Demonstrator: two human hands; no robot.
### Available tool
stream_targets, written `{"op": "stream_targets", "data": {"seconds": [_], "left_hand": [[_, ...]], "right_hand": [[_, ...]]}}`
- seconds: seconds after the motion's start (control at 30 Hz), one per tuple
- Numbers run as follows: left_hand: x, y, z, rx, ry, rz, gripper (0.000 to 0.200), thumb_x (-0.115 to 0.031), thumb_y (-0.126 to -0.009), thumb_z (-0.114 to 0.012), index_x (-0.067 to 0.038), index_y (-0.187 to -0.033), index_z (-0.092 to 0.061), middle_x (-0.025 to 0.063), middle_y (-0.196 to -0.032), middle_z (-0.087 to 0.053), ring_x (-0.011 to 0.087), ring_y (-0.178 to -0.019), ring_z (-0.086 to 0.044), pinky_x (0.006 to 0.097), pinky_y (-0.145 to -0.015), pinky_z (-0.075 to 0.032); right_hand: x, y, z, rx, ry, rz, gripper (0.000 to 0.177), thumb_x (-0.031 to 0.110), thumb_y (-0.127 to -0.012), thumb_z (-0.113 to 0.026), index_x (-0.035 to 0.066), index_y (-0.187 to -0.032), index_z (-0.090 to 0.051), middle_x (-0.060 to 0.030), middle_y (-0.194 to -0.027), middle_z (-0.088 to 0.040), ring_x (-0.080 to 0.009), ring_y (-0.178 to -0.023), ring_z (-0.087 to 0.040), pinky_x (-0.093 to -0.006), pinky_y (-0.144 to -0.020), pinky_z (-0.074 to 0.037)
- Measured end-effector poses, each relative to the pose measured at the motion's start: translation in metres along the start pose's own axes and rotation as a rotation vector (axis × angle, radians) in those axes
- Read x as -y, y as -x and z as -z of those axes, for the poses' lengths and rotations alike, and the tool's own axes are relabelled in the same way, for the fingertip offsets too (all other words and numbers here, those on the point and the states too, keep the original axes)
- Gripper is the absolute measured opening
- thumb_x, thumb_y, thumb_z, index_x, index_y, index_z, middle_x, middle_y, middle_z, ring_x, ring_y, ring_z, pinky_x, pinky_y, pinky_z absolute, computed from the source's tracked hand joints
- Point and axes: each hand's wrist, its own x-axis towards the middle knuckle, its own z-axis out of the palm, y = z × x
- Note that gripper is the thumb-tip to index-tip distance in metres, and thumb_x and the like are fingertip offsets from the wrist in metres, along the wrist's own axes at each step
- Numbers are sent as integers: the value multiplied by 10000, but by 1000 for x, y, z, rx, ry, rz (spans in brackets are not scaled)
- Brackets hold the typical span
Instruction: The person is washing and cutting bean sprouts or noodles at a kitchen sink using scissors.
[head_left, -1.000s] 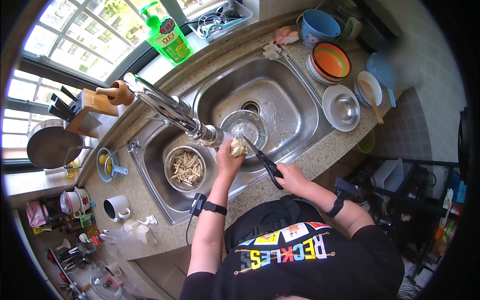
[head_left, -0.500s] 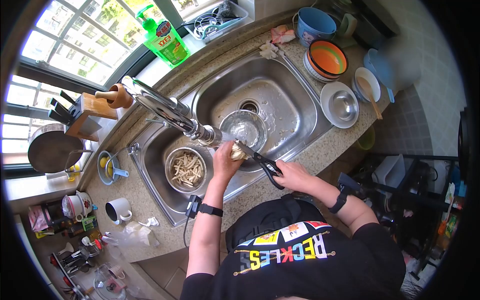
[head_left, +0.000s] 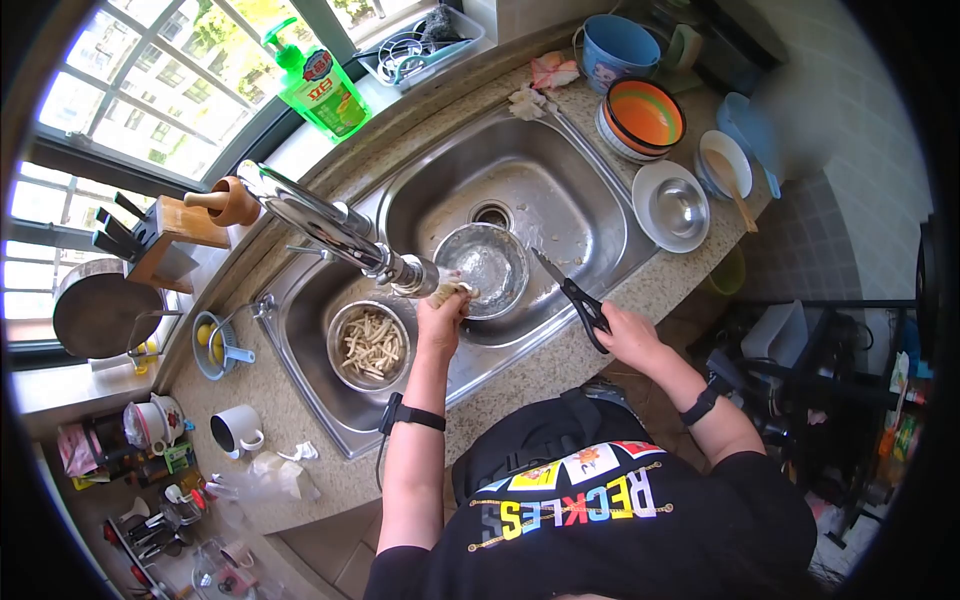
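My left hand is closed around a pale piece of food, partly hidden by the fingers, just below the faucet head. Its exact kind is not clear. In my right hand are black-handled scissors, blades pointing up and left over the larger basin, apart from the food. Beside my left hand, a metal bowl with water sits in that basin. Another metal bowl, in the smaller basin, holds many pale, finger-like pieces.
Stacked bowls, a white plate and a blue bucket stand right of the sink. On the left are a white mug, a blue strainer and a knife block. Green soap stands by the window.
The scissors have drawn away from the food, moving right with my right hand. My left hand has shifted slightly left and down, still holding the pale piece under the faucet.
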Motion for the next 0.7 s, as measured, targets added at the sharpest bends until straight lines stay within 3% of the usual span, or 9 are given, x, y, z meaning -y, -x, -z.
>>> {"op": "stream_targets", "data": {"seconds": [0.23, 0.33, 0.47, 0.7], "left_hand": [[0, 7, 8, 106, 234, 89, 428, 14, -712, -509, -19, -1135, -449, 49, -874, -540, 124, -675, -515, 233, -500, -394], [-4, 17, 14, 130, 246, 89, 423, -1, -701, -509, -34, -1119, -458, 53, -897, -531, 130, -718, -516, 235, -508, -394], [-2, 26, 28, 119, 248, 78, 412, -17, -693, -514, -51, -1101, -466, 50, -891, -529, 132, -720, -516, 229, -516, -391], [0, 39, 45, 50, 279, 84, 439, -24, -665, -534, -85, -1095, -471, 49, -926, -520, 144, -751, -518, 231, -547, -403]], "right_hand": [[26, -13, 1, 106, -2, 158, 338, 351, -763, -555, 17, -800, -524, -162, -733, -605, -337, -704, -598, -437, -623, -457], [56, -19, 6, 268, -60, 187, 389, 395, -746, -569, 17, -834, -537, -164, -748, -609, -333, -736, -601, -429, -647, -461], [73, -39, -7, 227, 16, 211, 475, 436, -733, -552, -21, -862, -538, -174, -756, -622, -342, -742, -611, -426, -677, -470], [99, -61, -4, 112, 268, 269, 460, 414, -674, -578, -28, -800, -576, -162, -723, -631, -305, -708, -629, -380, -665, -490]]}}
